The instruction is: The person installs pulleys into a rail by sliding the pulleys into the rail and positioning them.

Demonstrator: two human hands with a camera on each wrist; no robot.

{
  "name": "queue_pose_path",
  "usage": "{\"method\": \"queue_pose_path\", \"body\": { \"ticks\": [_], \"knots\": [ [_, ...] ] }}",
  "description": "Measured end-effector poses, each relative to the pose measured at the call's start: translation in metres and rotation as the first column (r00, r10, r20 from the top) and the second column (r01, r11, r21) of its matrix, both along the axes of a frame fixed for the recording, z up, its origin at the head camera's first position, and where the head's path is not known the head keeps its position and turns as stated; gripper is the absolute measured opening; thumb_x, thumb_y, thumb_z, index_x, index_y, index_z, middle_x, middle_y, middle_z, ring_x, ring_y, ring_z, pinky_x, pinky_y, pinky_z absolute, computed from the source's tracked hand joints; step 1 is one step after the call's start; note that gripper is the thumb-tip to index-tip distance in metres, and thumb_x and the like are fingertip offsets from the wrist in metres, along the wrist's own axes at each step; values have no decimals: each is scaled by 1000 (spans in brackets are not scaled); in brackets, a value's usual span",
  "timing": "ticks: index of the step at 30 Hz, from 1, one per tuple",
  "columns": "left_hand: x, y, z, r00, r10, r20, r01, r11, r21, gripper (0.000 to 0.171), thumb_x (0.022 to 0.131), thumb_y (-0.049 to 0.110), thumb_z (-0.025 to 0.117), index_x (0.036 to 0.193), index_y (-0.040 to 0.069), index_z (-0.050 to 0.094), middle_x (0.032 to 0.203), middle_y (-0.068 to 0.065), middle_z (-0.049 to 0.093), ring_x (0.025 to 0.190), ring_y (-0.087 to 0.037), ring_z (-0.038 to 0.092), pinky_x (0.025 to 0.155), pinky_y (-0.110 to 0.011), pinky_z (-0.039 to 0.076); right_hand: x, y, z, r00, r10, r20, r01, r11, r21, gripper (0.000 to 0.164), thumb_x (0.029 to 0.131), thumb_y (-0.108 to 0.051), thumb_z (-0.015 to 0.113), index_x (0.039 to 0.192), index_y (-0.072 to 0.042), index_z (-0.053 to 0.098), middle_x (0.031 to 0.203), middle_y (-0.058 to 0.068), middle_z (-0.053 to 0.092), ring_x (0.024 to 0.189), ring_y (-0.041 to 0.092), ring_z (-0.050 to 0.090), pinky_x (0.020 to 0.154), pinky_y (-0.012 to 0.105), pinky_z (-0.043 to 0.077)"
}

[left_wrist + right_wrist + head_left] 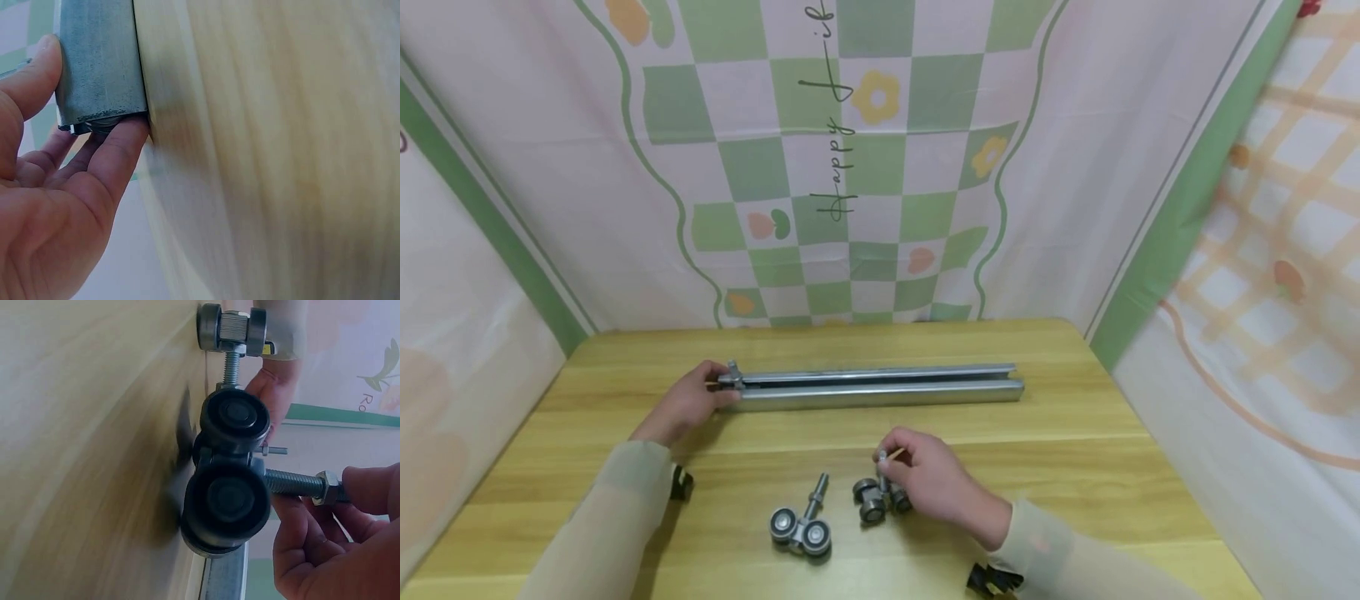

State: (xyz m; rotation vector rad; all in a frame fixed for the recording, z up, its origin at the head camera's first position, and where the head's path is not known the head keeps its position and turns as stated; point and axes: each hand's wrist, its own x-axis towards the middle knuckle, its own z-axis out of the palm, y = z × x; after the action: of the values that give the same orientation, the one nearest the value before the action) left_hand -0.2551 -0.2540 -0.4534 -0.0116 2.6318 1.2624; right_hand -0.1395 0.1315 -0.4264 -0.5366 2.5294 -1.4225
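A C-shaped metal rail [880,395] lies across the back of the table, slot upward. My left hand [694,395] holds its left end, thumb along the side and a fingertip at the end opening in the left wrist view. An upright bolt [734,375] stands out of the slot there; inside that end a rounded part is mostly hidden. Nearer the front, my right hand [934,482] pinches the threaded stem of a roller trolley [228,494] by its nut end. The trolley's black wheels are close over the table. To its left, another roller trolley [801,533] lies with its stem slanting up.
The wooden table [1060,467] has rounded back corners. Behind it hangs a patterned cloth [865,183] with green checks, and cloth also closes in both sides. Black straps [992,578] are at both wrists.
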Motion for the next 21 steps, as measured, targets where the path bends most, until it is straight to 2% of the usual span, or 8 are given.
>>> {"method": "queue_pose_path", "body": {
  "ticks": [6, 12, 17, 21],
  "knots": [
    [2, 1, 2, 1000, 2, 4, -2, 1000, -15, 57, 96, 38, 68, 137, 7, 45, 141, -21, 47, 129, -43, 42, 104, -60, 35, 6, 3, 0, 999, 34, -40, -33, 999, 26, 8, 96, -15, 63, 103, -14, 66, 104, 2, 67, 97, 18, 61, 86, 45, 50],
    [2, 0, 3, 1000, 3, 7, -3, 1000, -18, 57, 96, 39, 67, 137, 7, 45, 141, -21, 47, 129, -42, 42, 103, -60, 35, 8, 5, 0, 989, 51, -136, -39, 995, 94, 16, 93, -18, 66, 107, -10, 66, 100, -6, 62, 93, 15, 61, 82, 37, 53],
    [1, 0, 2, 1000, -2, 3, 2, 1000, -17, 59, 95, 39, 68, 139, 7, 45, 142, -22, 46, 130, -44, 41, 104, -61, 34, 8, 5, -1, 973, 57, -225, -24, 989, 148, 10, 93, -17, 69, 101, -12, 68, 96, -9, 59, 89, 11, 59, 77, 31, 55],
    [1, 0, 2, 1000, -2, 4, 2, 1000, -18, 60, 95, 40, 68, 139, 7, 45, 142, -21, 46, 130, -44, 41, 104, -60, 34, 8, 6, -1, 966, 53, -253, -8, 985, 175, 7, 92, -16, 70, 98, -12, 69, 95, -10, 58, 87, 9, 58, 74, 26, 54]
  ]
}}
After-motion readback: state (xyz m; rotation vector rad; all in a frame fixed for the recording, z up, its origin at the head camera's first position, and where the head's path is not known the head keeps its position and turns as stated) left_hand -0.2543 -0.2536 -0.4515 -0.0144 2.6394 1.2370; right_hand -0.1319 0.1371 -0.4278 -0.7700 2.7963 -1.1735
